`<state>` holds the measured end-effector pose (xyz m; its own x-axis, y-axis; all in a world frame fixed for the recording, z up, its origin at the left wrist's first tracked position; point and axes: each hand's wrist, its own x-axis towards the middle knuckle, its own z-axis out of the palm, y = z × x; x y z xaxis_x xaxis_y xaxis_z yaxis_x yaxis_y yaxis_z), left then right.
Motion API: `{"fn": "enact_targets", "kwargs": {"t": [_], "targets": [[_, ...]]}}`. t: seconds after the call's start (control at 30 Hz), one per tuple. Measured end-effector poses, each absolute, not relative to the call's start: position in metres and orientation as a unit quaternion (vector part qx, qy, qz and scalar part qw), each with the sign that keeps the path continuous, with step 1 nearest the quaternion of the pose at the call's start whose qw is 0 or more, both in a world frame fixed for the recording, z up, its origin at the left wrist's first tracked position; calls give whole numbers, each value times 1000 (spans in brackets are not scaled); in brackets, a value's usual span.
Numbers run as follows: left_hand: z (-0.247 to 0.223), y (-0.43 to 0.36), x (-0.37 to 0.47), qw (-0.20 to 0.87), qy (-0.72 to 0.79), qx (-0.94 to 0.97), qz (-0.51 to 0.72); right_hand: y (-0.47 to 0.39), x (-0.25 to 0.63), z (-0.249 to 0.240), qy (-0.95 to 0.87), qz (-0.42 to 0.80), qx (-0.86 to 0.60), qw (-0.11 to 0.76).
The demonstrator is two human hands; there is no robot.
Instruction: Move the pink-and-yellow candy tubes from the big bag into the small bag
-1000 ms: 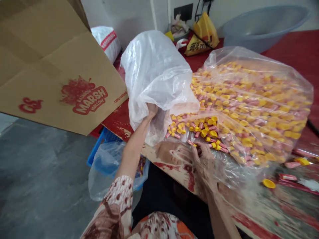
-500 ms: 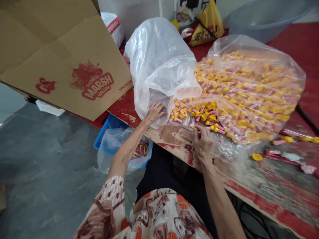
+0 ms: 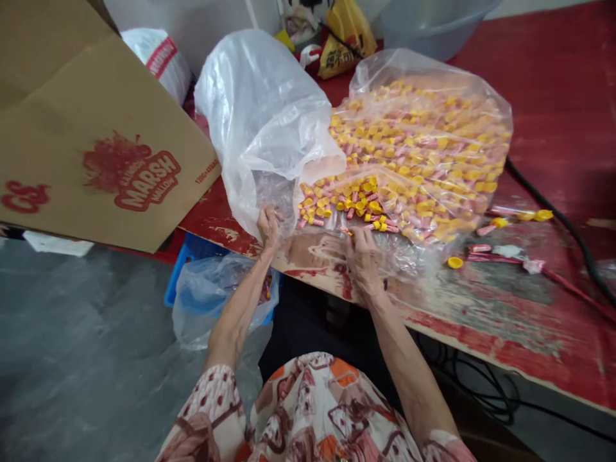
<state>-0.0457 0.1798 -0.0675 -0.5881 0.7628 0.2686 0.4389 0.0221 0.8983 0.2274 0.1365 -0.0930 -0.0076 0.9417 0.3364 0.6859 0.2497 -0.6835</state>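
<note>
Table (image 3: pixel 563 115): red, paint worn along the front
Table middle: white bag (image 3: pixel 264 96), clear bag (image 3: pixel 380 67) of yellow-capped tubes (image 3: pixel 418 135)
Table right: loose cap (image 3: pixel 454 262), black cable (image 3: pixel 553 194)
Table back: yellow bag (image 3: pixel 347 40), basin (image 3: pixel 433 37)
Floor (image 3: pixel 86 359): grey, blue crate (image 3: pixel 176 274) apparently on it

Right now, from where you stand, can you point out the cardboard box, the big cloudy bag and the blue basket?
Cardboard box (image 3: pixel 91 119): head view, on its printed side.
Big cloudy bag (image 3: pixel 262 96): head view, on its upper front.
Blue basket (image 3: pixel 178 266): head view, on its left rim.
</note>
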Motion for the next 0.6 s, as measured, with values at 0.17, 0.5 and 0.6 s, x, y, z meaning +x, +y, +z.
{"fn": "enact_targets", "kwargs": {"t": [0.17,0.5,0.6], "targets": [[-71,170,-37,184,714,396,547,138,227,-95,-689,187,-582,390],[-72,152,7,385,595,359,607,141,229,-82,-645,336,-546,417],[-72,149,20,441,579,402,556,140,229,-75,-582,469,-493,445]]}}
